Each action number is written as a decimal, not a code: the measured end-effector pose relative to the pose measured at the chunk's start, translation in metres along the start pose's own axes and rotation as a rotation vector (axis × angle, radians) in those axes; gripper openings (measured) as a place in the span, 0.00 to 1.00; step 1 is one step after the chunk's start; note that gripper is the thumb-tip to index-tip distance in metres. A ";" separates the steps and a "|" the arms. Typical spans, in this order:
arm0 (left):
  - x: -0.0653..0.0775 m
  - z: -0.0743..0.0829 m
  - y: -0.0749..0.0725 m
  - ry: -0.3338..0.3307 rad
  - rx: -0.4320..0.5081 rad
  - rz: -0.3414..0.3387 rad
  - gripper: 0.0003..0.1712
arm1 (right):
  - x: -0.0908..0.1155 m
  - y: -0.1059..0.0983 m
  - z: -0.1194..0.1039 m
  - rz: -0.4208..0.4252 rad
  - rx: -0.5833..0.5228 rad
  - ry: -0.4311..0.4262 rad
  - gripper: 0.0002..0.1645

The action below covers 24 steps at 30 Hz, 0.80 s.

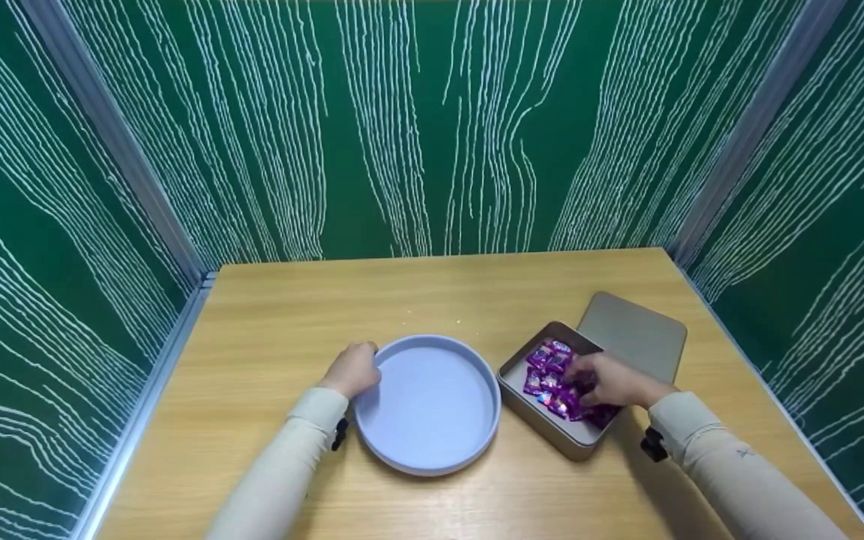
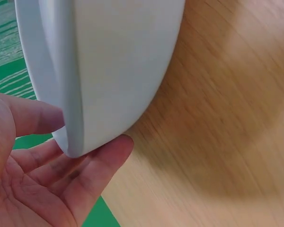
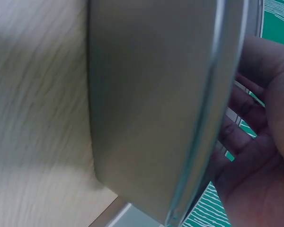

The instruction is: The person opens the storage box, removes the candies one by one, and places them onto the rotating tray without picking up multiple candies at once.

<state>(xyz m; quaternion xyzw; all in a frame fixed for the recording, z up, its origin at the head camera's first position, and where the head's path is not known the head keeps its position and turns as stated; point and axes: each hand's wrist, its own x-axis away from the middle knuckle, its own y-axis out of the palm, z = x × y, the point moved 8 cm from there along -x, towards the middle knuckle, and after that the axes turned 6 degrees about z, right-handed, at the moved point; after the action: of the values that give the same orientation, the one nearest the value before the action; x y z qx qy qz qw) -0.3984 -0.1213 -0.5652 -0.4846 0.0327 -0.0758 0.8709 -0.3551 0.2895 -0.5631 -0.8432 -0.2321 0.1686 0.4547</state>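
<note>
At the left side of a round pale-blue tray [image 1: 429,405], my left hand [image 1: 354,370] holds the rim. In the left wrist view the thumb lies inside the tray wall [image 2: 118,66] and the fingers of my left hand [image 2: 52,170] touch it from outside. To the right stands a rectangular metal tin [image 1: 552,433] with several purple-wrapped candies [image 1: 550,367] inside. My right hand [image 1: 612,382] reaches down over its wall onto the candies. In the right wrist view the tin's side [image 3: 146,104] hides the fingertips, so what they grasp cannot be seen.
A flat metal lid [image 1: 634,334] lies behind the tin, partly under or against its back corner. Tiny pale specks [image 1: 457,322] dot the wooden table [image 1: 312,300] beyond the tray. Green walls with white lines [image 1: 432,150] enclose the back and sides.
</note>
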 end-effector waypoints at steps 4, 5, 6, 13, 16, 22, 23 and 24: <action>0.001 -0.004 -0.001 -0.020 0.031 0.001 0.26 | 0.000 0.002 0.001 0.009 0.056 -0.006 0.22; 0.002 -0.006 -0.001 -0.023 0.041 -0.001 0.26 | 0.000 0.002 0.001 0.012 0.066 -0.006 0.22; 0.002 -0.008 -0.002 -0.026 0.050 -0.001 0.26 | 0.000 0.002 0.001 0.016 0.077 -0.008 0.22; 0.004 -0.015 -0.003 -0.009 0.093 0.001 0.23 | -0.002 0.006 0.004 0.013 0.092 -0.011 0.20; 0.003 -0.017 -0.002 -0.007 0.086 0.008 0.20 | -0.003 0.007 0.006 0.006 0.099 -0.017 0.20; 0.002 -0.018 -0.003 0.002 0.076 0.024 0.15 | -0.004 0.009 0.008 0.005 0.145 -0.039 0.17; 0.002 -0.018 -0.003 0.004 0.079 0.027 0.16 | -0.004 0.009 0.008 0.005 0.150 -0.037 0.17; 0.002 -0.018 -0.003 0.004 0.081 0.029 0.16 | -0.004 0.010 0.008 0.006 0.154 -0.035 0.17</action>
<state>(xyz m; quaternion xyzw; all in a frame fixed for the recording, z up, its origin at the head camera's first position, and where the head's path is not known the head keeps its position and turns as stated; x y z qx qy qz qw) -0.3994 -0.1385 -0.5719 -0.4484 0.0385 -0.0655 0.8906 -0.3600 0.2881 -0.5752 -0.8032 -0.2240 0.2020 0.5136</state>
